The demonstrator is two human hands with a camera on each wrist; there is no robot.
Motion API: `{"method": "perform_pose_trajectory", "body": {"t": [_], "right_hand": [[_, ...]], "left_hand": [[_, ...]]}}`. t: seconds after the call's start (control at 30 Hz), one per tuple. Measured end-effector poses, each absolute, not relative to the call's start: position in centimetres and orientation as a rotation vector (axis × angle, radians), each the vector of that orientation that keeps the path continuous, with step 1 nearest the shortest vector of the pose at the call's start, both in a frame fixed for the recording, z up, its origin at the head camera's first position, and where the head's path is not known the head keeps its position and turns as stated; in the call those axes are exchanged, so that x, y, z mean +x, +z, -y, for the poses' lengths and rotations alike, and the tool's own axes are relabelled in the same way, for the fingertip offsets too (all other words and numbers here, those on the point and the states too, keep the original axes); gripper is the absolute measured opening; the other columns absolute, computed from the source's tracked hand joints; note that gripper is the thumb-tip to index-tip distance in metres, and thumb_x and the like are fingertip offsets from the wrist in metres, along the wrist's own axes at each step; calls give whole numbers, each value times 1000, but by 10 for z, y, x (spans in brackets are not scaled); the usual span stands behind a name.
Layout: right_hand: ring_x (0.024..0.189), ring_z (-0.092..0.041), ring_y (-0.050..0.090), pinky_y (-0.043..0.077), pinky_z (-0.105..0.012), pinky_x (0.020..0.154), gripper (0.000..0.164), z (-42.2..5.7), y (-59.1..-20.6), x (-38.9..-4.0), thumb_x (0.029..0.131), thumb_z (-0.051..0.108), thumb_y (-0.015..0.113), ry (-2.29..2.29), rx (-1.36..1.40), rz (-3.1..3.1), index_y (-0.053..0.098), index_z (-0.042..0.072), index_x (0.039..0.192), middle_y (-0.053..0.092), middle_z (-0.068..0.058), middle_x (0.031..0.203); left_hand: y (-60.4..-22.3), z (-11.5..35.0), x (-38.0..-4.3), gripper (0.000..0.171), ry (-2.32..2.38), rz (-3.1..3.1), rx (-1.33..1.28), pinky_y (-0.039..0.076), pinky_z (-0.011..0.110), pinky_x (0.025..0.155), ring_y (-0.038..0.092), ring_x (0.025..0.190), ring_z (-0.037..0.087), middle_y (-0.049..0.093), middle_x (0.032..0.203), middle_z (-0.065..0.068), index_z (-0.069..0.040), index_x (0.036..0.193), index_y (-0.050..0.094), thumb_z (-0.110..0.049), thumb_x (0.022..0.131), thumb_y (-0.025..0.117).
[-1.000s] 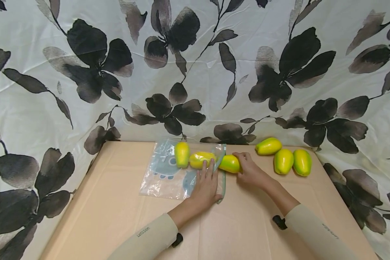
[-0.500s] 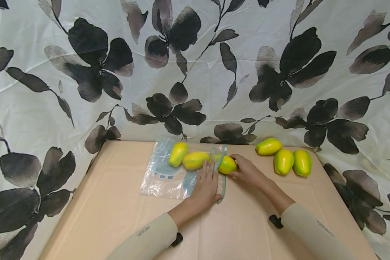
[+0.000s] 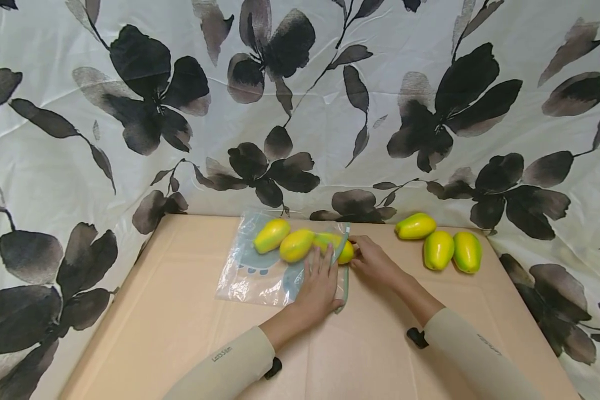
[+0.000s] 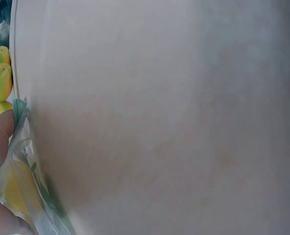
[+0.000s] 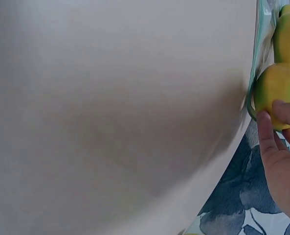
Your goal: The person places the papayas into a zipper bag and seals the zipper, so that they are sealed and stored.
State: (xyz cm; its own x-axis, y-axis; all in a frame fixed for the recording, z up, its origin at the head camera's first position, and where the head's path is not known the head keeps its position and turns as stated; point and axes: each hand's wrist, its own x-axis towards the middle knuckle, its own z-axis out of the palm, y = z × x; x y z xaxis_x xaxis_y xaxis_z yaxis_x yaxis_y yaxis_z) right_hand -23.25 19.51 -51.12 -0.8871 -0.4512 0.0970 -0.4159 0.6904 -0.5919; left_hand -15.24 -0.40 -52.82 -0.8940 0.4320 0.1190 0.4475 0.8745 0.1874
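Note:
A clear zip bag (image 3: 260,286) with a pale blue printed pattern lies flat, its mouth facing right. Inside it are two yellow-green papayas (image 3: 271,235) (image 3: 297,245). A third papaya (image 3: 346,254) lies partly through the mouth, its right end still outside the zip edge. My right hand (image 3: 375,261) holds that end between thumb and fingers, as the right wrist view shows on the papaya (image 5: 277,88). My left hand (image 3: 320,286) rests on the bag near its mouth, fingers straight, fingertips by the papayas.
Three more papayas (image 3: 415,226) (image 3: 438,250) (image 3: 467,253) sit together at the table's back right. The beige table (image 3: 380,344) ends at a hanging white cloth (image 3: 330,128) with dark flowers.
My right hand has moved left, pushing the third papaya further into the bag. The two papayas inside have shifted left and tilted. My left hand stays in place.

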Motion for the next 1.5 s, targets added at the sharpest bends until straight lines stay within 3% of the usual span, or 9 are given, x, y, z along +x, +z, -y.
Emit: {"method": "perform_pose_trajectory", "body": {"t": [0.33,0.73,1.07,1.33,1.5], "right_hand": [[108,-32,67,58,-46,96,47,-186,-509,-242,92,0,73,-1006,-581,-2867,52,-4,134,58,-23,129],[107,-37,61,54,-50,94,61,-180,-513,-251,85,14,85,-916,-542,-3029,49,-5,130,58,-24,121],[122,-40,58,50,-54,104,64,-195,-506,-240,91,18,79,-951,-451,-2952,46,-5,142,55,-26,134],[135,-43,48,40,-60,114,65,-236,-493,-221,94,18,75,-985,-419,-2995,43,-2,147,50,-26,144],[136,-45,46,37,-63,113,63,-270,-488,-211,94,16,75,-992,-458,-3110,46,-1,147,50,-26,145]], "left_hand": [[-530,5,-152,113,-262,2937,-707,34,65,118,11,158,47,1,174,20,-1,161,30,-54,78,85],[-527,4,-152,114,-238,2952,-711,35,66,116,13,158,47,3,174,20,-1,162,27,-55,79,84],[-525,4,-151,112,-309,2966,-697,34,65,117,13,158,47,4,174,20,-2,160,29,-52,78,86],[-525,2,-153,111,-302,2975,-697,33,65,118,13,158,46,3,174,19,-3,161,29,-52,78,86],[-526,3,-153,111,-314,2980,-694,32,66,118,13,158,46,3,174,19,-5,161,29,-52,78,86]]}}
